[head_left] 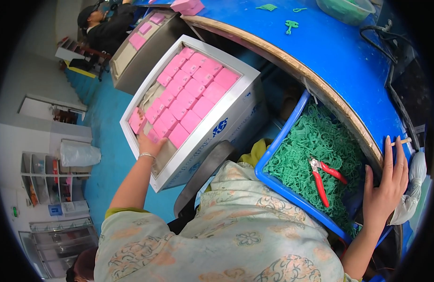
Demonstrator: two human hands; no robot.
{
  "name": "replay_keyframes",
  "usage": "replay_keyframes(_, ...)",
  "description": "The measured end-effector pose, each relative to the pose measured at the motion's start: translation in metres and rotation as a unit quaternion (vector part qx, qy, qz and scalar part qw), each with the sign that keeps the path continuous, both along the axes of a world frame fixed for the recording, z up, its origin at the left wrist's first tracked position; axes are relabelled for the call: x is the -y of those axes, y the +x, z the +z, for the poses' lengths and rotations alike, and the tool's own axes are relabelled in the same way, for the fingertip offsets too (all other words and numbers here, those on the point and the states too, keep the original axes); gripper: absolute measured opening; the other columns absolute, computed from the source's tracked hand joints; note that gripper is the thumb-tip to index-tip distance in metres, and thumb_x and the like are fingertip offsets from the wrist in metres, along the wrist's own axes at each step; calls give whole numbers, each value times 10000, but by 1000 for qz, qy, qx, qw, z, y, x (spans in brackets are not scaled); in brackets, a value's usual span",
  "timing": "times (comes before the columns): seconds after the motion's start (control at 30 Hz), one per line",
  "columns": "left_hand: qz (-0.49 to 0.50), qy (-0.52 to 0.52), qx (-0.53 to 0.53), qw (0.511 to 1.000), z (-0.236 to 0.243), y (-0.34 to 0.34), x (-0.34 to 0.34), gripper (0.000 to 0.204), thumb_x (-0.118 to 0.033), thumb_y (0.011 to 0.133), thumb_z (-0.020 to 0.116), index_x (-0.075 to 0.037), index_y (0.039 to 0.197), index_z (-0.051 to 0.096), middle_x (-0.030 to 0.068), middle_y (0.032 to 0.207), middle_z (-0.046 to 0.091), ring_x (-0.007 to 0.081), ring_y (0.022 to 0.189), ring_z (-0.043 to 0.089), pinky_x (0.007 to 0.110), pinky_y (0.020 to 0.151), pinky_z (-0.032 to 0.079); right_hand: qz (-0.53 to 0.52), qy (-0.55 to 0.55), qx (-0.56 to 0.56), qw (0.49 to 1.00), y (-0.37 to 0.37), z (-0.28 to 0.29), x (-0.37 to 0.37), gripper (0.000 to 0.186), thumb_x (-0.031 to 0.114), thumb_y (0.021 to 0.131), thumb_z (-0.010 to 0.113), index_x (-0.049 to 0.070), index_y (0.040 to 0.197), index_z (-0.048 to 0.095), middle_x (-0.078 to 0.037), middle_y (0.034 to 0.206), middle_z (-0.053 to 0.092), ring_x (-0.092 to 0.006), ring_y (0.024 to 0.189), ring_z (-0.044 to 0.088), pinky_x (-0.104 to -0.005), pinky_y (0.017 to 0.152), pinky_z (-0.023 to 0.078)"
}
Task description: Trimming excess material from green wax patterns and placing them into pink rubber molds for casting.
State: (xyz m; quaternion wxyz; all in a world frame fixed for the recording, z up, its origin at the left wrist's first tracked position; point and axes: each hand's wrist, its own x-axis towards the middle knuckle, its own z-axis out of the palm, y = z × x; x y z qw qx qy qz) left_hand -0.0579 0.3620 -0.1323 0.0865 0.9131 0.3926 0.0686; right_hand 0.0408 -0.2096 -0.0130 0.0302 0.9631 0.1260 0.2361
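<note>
My left hand (152,144) reaches into a white box (193,160) filled with rows of pink blocks (186,97). Its fingers are closed around one pink block (138,120) at the box's near left corner, and the thumb lies by its neighbours. On the right, my right hand (385,188) rests at the blue table's edge with fingers stretched out. A thin pale stick (405,141) shows at its fingertips; I cannot tell whether they touch it. Between my hands, red-handled cutters (323,181) lie on green plastic pieces (292,155) in a blue bin (276,157).
The blue tabletop (320,56) curves across the far side, with loose green pieces (291,26), a clear tub (346,11) and black cables (391,51). Another bin with pink blocks (138,41) stands far left, near a person in dark clothes (111,30). A white plastic bag (410,202) hangs right.
</note>
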Motion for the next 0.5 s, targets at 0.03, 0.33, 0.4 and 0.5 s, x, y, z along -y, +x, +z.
replay_keyframes(0.03,0,0,0,1000,0,1,2,1002,-266,557,837,38,1308,247,247,1278,392,349,1164,434,373,997,358,-1,-1,-2,1000,0,0,0,655,53,659,686,141,1274,478,-96,1314,442,-302,1152,449,-397,953,340)
replay_keyframes(0.33,26,-191,94,977,-5,-17,1,914,-151,639,778,-10,1338,205,207,1157,508,275,1010,559,327,875,465,0,0,-1,1000,0,0,1,657,46,658,685,138,1274,478,-97,1312,445,-304,1158,445,-400,961,333)
replay_keyframes(0.4,68,-113,44,990,-14,-23,-8,900,-102,679,738,-46,1371,166,194,1070,572,254,894,606,314,772,507,1,2,-3,1000,0,1,1,656,45,658,685,138,1274,478,-96,1313,444,-304,1158,444,-399,964,333)
replay_keyframes(0.5,103,-174,93,975,-14,-16,-1,927,-95,693,723,-80,1399,121,208,1078,570,255,876,612,308,729,513,-1,0,-7,1000,0,0,1,655,46,658,685,137,1273,479,-95,1315,443,-304,1158,444,-398,967,331)
